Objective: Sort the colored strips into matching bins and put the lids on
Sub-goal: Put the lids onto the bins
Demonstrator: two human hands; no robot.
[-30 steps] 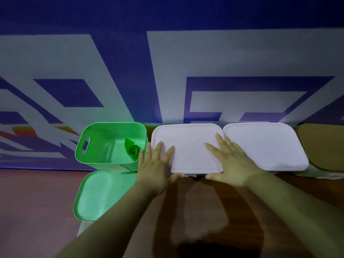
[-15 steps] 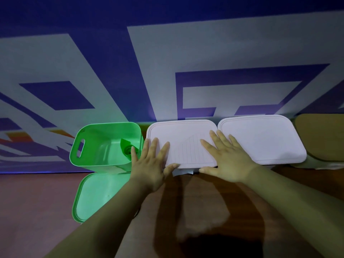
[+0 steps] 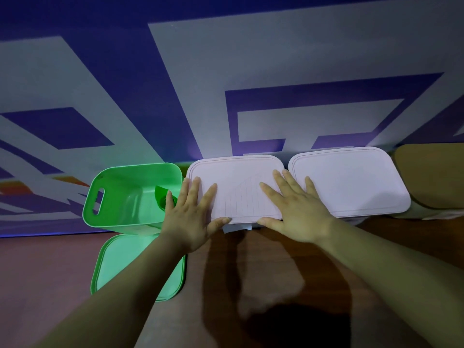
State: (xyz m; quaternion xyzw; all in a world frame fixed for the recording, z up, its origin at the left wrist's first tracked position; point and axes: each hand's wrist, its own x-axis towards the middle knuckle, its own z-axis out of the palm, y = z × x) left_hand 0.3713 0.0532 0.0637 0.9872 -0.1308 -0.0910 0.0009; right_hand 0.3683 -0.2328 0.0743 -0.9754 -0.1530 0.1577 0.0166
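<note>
Closing the middle bin at the back of the table (image 3: 263, 252): left hand (image 3: 190, 217) and right hand (image 3: 298, 212) pressing flat, fingers straight, on its pale lid (image 3: 236, 182), gripping nothing. Probably calls next for an even push until seated, then for lifting the green lid (image 3: 120, 267), lying flat just before the open green bin (image 3: 125, 197). Inside that bin, near its right wall, a rolled green strip (image 3: 162, 200).

Counts by kind
Four lids: middle pale lid (image 3: 236, 187), right pale lid (image 3: 351, 182), green lid (image 3: 120, 262), tan lid (image 3: 431, 177). One open green bin (image 3: 135, 167), one rolled green strip (image 3: 163, 199), two hands: left hand (image 3: 190, 217), right hand (image 3: 298, 209).
</note>
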